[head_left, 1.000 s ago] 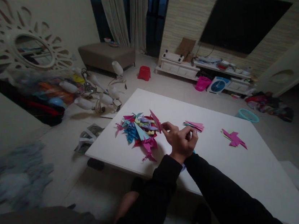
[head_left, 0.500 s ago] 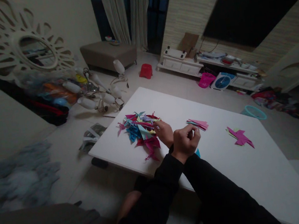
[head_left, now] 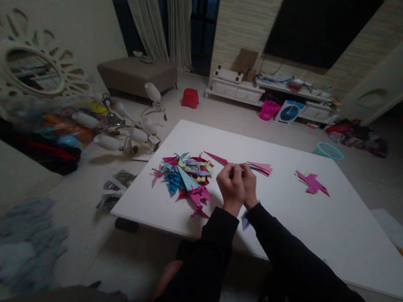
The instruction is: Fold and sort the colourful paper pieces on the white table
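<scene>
My left hand (head_left: 230, 186) and my right hand (head_left: 249, 183) are pressed together above the white table (head_left: 292, 228), fingers closed. A narrow pink folded paper (head_left: 216, 157) sticks out past my left knuckles; its other end is hidden in my hands. To the left lies a heap of folded paper cranes (head_left: 188, 174) in pink, blue, green and purple. Just beyond my right hand is a small fan of folded paper strips (head_left: 261, 167). A bluish-purple paper piece (head_left: 246, 221) shows partly beneath my right wrist.
Flat magenta and green paper pieces (head_left: 311, 183) lie toward the table's right side. A lamp fixture with several white shades (head_left: 137, 134) rests on the floor at left. Beyond the table are a red stool (head_left: 189, 98), a pink basket (head_left: 269, 110) and a turquoise-rimmed bin (head_left: 330, 151).
My arms were crossed, with the right hand near the crane heap holding the pink paper. They have uncrossed and my hands have come together. The view has shifted slightly.
</scene>
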A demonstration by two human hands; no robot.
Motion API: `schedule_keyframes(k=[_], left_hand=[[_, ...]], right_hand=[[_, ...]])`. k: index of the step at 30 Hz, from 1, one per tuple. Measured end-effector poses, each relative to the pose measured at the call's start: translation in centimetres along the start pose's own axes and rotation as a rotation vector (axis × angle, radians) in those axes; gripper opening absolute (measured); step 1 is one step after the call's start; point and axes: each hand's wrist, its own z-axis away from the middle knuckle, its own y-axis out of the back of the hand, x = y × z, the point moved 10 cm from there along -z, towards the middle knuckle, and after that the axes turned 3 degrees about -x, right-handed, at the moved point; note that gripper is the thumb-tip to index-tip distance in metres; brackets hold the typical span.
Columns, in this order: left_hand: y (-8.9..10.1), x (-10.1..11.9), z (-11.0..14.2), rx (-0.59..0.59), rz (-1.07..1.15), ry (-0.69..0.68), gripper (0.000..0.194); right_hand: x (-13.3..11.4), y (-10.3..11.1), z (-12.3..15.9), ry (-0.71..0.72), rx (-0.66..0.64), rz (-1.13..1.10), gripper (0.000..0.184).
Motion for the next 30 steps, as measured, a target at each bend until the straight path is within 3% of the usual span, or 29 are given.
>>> schedule_keyframes(k=[2, 4, 6, 8, 10, 16, 20, 24, 27, 30], left_hand=[[1.0, -1.3, -0.4, 0.122, 0.078, 0.068, 0.026], [0.9, -3.7, -0.3, 0.169, 0.212, 0.239, 0.016], [-1.3, -5.9, 0.3, 0.053, 0.356, 0.439, 0.006], [-3.9, -6.8, 1.3, -0.123, 0.462, 0.546, 0.014], [-5.6, -6.7, 2.0, -0.221, 0.513, 0.539, 0.023], [-7.3, -7.3, 2.2, -0.195, 0.499, 0.448, 0.020], [-8.6, -8.0, 2.0, -0.203, 0.484, 0.451, 0.018], [-10.1, -8.8, 2.0, -0.216, 0.503, 0.456, 0.026], [-11.5, -9.7, 2.1, -0.253, 0.487, 0.459, 0.032], [-12.8, -10.7, 2.6, -0.297, 0.423, 0.478, 0.036]], right_hand=[[0.5, 3.7, 0.7, 0.008, 0.112, -0.035, 0.019], [0.8, 7.3, 2.2, 0.026, 0.209, -0.068, 0.015], [0.8, 9.8, 3.9, 0.049, 0.235, -0.057, 0.010], [0.5, 11.3, 5.3, 0.094, 0.213, -0.012, 0.005], [-0.2, 12.2, 6.2, 0.164, 0.179, 0.052, 0.006], [-1.3, 14.5, 6.4, 0.283, 0.116, 0.173, 0.019], [0.7, 17.6, 5.4, 0.139, 0.193, 0.002, 0.029], [5.9, 20.1, 5.0, -0.156, 0.296, -0.239, 0.043], [9.9, 19.2, 5.3, -0.403, 0.224, -0.470, 0.043], [11.4, 17.5, 5.5, -0.512, 0.092, -0.618, 0.032]])
